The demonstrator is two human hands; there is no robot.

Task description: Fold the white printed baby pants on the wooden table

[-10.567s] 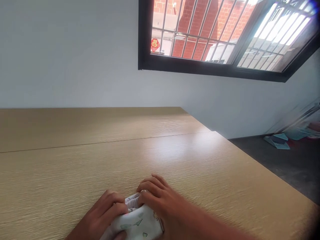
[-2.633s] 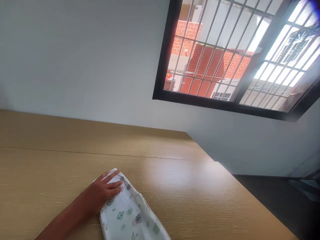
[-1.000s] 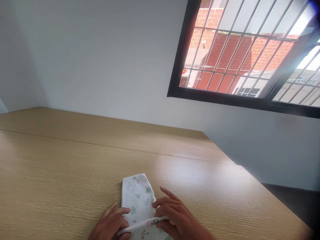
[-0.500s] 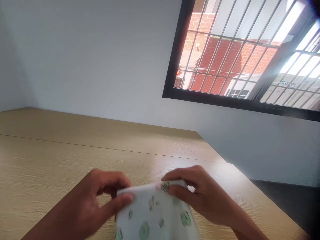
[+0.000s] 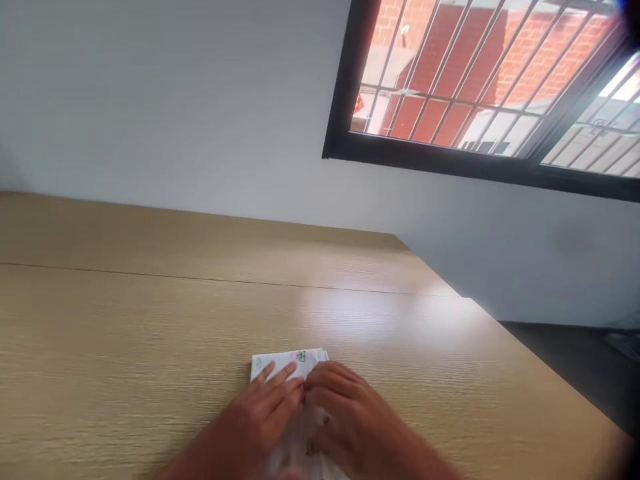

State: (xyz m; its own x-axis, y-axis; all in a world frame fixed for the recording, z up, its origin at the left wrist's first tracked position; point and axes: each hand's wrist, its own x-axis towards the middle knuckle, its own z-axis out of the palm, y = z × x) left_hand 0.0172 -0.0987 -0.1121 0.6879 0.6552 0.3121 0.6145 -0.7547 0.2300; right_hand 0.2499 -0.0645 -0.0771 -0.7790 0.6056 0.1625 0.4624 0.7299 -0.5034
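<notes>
A small white cloth (image 5: 293, 361) with little printed figures lies folded on the wooden table (image 5: 150, 333), near the front edge. My left hand (image 5: 265, 410) lies flat on its left part, fingers stretched forward. Beside it my right hand (image 5: 345, 417) presses down on the right part, fingers together and slightly curled. Only the far edge of the cloth shows beyond my fingertips; the rest is hidden under both hands. Both hands are slightly smeared by motion.
The table runs to a white wall at the back, with a seam (image 5: 200, 280) across it. Its right edge (image 5: 550, 373) drops to a dark floor. A barred window (image 5: 475, 87) sits high on the right.
Half a second ago both hands held the cloth lifted by its top edge. Now the cloth lies folded on the table and both hands press flat on it.
</notes>
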